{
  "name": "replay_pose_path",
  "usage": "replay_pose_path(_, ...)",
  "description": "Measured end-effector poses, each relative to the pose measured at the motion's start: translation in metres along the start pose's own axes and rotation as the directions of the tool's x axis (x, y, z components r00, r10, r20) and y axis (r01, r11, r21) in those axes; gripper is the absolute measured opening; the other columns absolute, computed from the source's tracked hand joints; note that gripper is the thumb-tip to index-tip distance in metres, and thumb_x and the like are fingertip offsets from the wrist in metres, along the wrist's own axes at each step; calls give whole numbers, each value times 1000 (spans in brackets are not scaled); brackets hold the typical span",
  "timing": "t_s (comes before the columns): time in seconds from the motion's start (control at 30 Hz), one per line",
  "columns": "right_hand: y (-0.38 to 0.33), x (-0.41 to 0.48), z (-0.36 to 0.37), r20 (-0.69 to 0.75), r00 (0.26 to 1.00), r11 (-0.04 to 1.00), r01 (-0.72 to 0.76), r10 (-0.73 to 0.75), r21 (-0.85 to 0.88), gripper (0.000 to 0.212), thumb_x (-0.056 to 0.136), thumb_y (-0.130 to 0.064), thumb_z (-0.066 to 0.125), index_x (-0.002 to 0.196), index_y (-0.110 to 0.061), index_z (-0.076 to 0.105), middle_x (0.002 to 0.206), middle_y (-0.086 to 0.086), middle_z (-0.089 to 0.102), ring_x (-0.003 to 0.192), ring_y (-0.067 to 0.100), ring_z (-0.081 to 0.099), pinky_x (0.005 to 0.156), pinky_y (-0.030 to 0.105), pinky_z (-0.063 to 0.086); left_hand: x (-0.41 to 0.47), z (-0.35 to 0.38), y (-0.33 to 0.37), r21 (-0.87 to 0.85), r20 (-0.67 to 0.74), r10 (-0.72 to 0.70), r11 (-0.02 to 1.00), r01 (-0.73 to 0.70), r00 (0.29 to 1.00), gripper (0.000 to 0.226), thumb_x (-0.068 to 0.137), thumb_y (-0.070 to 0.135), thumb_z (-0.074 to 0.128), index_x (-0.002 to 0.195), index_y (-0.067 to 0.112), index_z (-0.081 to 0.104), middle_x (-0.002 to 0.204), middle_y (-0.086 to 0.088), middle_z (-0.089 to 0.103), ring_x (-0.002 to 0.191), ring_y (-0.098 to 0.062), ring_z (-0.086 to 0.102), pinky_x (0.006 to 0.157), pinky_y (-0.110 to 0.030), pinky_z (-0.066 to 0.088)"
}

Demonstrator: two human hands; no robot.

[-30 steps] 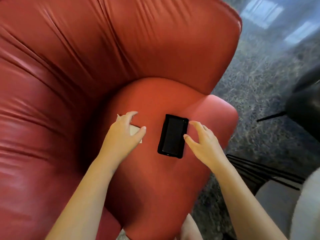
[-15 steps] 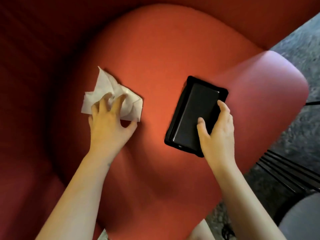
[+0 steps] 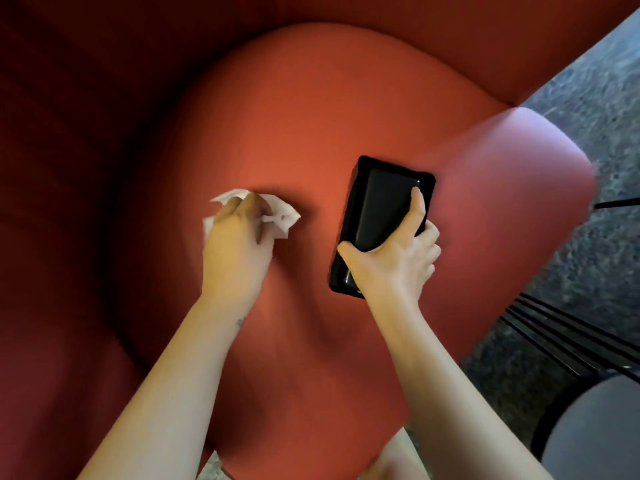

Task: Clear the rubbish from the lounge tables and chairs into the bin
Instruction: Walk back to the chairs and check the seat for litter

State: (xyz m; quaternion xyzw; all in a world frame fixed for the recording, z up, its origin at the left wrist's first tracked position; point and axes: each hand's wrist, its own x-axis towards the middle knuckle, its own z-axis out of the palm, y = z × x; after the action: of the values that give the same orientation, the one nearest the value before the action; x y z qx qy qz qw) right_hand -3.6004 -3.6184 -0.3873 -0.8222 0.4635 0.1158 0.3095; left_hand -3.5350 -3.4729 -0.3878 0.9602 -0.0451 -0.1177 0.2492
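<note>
While both of your arms reach down over the red armchair [image 3: 311,98], you are in the pick-up step of the job, with nothing yet on its way to the bin. Your left hand [image 3: 235,251] has its fingers [image 3: 251,206] bunched round a crumpled white paper napkin [image 3: 285,220], whose corners stick out past the knuckles; motion blur hides whether it has cleared the cushion. Your right hand [image 3: 394,261] grips a black plastic tray [image 3: 377,209], with the thumb hooked over its near left edge and the forefinger laid flat along the top. The tray sits just right of the napkin, towards the right side of the seat, and appears tipped, its near end lower. Beyond the seat rises the darker chair back, and off to the right lies speckled grey carpet [image 3: 588,98] with thin black bars [image 3: 561,337] across it. No bin shows anywhere, so the next move likely calls for you to lift both pieces clear, keep the tray level in case it holds crumbs, and turn to find the bin.
</note>
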Motion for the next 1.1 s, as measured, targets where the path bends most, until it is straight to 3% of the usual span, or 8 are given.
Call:
replay_pose_path(0.1,-7,-7,-28,5,999,987,51,-52,154,99,60,-33,72,137,-42,10,140,4,24,119,24,30,103,42,32,-7,-22,30,-65,-11,44,997,-44,999,15,80,2,54,92,8,60,92,-7,59,81,-24,52,58,-21,23)
replay_pose_path(0.17,-10,-13,-56,9,995,940,91,-100,328,89,60,-30,71,131,-46,19,136,-6,27,111,6,37,90,26,42,-9,-44,56,-181,-18,28,983,-31,999,10,81,6,55,87,13,59,83,2,55,70,-14,49,54,-18,28)
replay_pose_path(0.23,-14,-21,-91,13,988,870,127,-151,476,78,61,-30,69,125,-47,28,131,-13,33,102,-12,40,75,9,38,-12,-71,87,-298,-15,28,954,-31,1000,3,79,18,56,82,18,56,76,11,52,68,-2,50,54,-7,32)
replay_pose_path(0.37,-21,-47,-158,-32,984,748,156,-178,645,69,59,-35,62,123,-45,36,128,-11,45,112,1,48,86,23,44,-22,-122,150,-366,-53,183,911,-190,982,6,79,20,60,80,17,55,72,13,51,69,8,48,57,-5,33)
replay_pose_path(0.5,-22,-86,-217,-195,970,673,240,-143,700,67,60,-35,62,122,-41,39,125,-12,46,115,9,49,98,41,45,-43,-167,207,-350,-73,354,867,-356,933,6,82,11,61,81,14,55,71,10,52,67,-4,49,57,-9,34)
replay_pose_path(0.63,-5,-143,-275,-350,935,624,303,-50,720,72,56,-41,59,125,-34,38,130,-2,45,118,18,49,97,46,44,-92,-208,267,-358,-78,568,751,-555,819,6,79,7,59,82,11,56,68,13,48,63,-7,40,60,-8,33)
replay_pose_path(0.73,27,-193,-315,-460,887,607,337,52,719,71,56,-39,57,124,-32,38,130,3,46,118,21,49,98,46,43,-144,-228,307,-391,-58,710,631,-670,702,9,78,3,59,82,10,57,67,14,46,65,-3,39,56,-17,27)
replay_pose_path(1.1,228,-349,-405,-650,616,606,328,445,725,71,72,-1,66,130,-27,34,134,-1,39,124,15,41,106,40,38,-350,-195,411,-570,111,940,326,-754,323,15,80,2,60,86,15,57,72,6,52,63,-10,48,58,-14,37)
